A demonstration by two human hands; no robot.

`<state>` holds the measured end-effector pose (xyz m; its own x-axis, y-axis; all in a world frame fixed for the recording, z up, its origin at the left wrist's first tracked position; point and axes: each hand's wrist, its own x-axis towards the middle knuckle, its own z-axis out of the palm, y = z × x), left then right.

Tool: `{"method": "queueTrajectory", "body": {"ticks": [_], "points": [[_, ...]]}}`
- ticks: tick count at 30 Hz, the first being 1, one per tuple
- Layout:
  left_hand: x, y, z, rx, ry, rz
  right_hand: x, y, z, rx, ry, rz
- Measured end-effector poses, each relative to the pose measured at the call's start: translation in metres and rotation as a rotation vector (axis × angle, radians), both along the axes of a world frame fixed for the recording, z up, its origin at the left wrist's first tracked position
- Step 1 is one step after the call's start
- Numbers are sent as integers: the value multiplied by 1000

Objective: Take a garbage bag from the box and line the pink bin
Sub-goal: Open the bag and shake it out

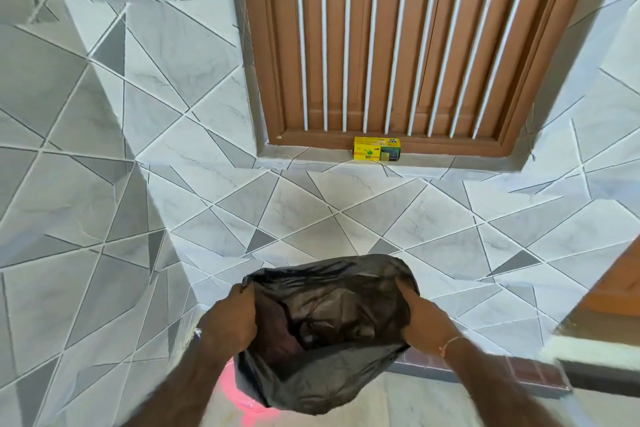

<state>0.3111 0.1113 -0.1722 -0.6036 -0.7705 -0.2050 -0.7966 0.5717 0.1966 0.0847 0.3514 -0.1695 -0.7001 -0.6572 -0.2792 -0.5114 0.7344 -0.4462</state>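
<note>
- Head view, the hands: both hands hold 1 black garbage bag [332, 333] by its mouth. The left hand [232, 317] is closed on the left edge of the opening, with the fingers curled tight around the plastic. The right hand [420, 319] grips the right edge; the thumb lies along the rim and the other fingers are hidden behind the film, so I cannot tell exactly how they lie.
- Head view, the bag: the mouth is pulled open between the 2 hands and the inside is visible, dark and wrinkled. The body of the bag hangs down below the hands.
- Head view, the bin: only a small part of the pink bin [242, 406] shows, under and to the left of the hanging bag. It is blurred, and I cannot tell if the bag already touches its rim.
- Head view, the box: the yellow box [376, 148] stands on the window ledge [311, 153], under the barred brown window [388, 42], well apart from the hands. The tiled wall [138, 135] is all around.
- Step in hand, as I judge: the bag is already out of the box and opened, and the lining of the bin is in progress.
- Next move, as I judge: it calls for lowering the bag body into the bin, keeping the mouth wide, then folding the edge outward over the whole rim. The thin film can slip or catch air, so a slow push inside seems wise.
</note>
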Motion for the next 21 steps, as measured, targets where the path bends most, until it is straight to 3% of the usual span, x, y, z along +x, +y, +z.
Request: {"method": "queueTrajectory", "body": {"ticks": [7,17,21], "points": [[37,-10,-14,93,39,148,2,-27,-14,108,74,120],[89,-99,23,40,291,392,22,-134,2,-174,242,-18],[106,-141,18,-6,383,320,43,-178,-6,-217,267,2]]}}
